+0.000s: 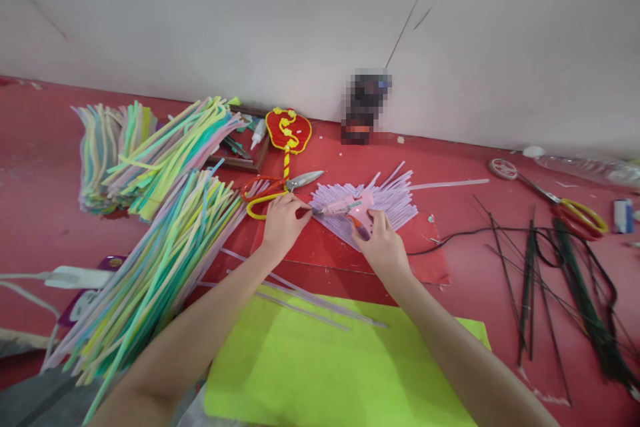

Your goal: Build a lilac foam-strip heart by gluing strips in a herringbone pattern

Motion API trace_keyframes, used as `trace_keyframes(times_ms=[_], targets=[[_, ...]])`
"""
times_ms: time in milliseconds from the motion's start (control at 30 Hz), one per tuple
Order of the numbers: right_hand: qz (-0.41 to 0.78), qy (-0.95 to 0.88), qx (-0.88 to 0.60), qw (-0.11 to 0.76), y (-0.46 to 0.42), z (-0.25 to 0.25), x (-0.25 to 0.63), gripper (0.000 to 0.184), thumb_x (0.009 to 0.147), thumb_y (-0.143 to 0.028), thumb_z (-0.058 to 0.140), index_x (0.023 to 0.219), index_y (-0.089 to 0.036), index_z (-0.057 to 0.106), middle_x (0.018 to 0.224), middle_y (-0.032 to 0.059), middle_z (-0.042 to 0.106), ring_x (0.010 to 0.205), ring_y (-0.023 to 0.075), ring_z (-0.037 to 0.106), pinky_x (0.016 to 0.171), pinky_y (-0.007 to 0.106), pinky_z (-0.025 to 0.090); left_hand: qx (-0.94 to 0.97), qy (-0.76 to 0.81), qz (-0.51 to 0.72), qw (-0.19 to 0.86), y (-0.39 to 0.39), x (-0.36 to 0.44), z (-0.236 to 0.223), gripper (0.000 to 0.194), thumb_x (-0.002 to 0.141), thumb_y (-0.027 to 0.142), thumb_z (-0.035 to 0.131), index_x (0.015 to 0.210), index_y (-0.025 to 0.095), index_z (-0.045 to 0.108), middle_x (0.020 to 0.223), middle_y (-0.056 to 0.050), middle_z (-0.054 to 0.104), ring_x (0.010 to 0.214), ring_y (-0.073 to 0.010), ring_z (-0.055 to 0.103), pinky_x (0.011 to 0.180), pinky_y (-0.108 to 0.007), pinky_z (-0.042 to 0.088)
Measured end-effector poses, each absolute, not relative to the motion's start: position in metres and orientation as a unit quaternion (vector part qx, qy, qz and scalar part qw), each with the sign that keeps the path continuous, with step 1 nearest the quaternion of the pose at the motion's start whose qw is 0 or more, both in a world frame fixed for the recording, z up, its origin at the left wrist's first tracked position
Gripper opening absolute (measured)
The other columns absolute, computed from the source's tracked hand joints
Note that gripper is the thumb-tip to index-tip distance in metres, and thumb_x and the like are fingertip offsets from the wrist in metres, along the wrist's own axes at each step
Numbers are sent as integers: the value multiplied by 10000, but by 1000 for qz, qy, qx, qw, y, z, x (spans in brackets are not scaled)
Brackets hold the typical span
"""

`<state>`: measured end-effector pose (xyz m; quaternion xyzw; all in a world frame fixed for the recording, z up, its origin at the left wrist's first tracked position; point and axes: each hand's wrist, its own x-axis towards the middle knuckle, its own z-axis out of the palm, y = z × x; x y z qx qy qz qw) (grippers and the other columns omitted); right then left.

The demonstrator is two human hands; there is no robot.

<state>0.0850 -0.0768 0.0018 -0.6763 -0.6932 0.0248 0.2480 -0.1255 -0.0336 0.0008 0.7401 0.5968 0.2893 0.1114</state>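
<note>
My right hand grips a small pink glue gun by its handle, with the orange trigger under the fingers and the nozzle facing left. My left hand is closed in a pinch right at the nozzle tip; whatever lies between its fingertips is too small to make out. Beneath the gun, cut lilac pipe cleaners lie side by side in a fan-like, roughly heart-shaped layer. Scissors with red and yellow handles lie just beyond my left hand, blades pointing right.
Bundles of pastel pipe cleaners cover the left side. A red and yellow ornament lies at the back beside a brown tray. Lime-green sheet lies in front. Dark wires and second scissors are at right.
</note>
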Motion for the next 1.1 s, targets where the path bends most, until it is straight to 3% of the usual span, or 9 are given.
trace_keyframes(times_ms=[1100], targets=[[35,-694,-678,240,-83,4,82,304,875,-390,427,1059,-161,506,1028,138,644,731,233,655,504,293,423,750,579,298,117,-36,-129,-1,62,809,194,646,830,211,703,845,-25,632,872,-203,582,811,-359,433]])
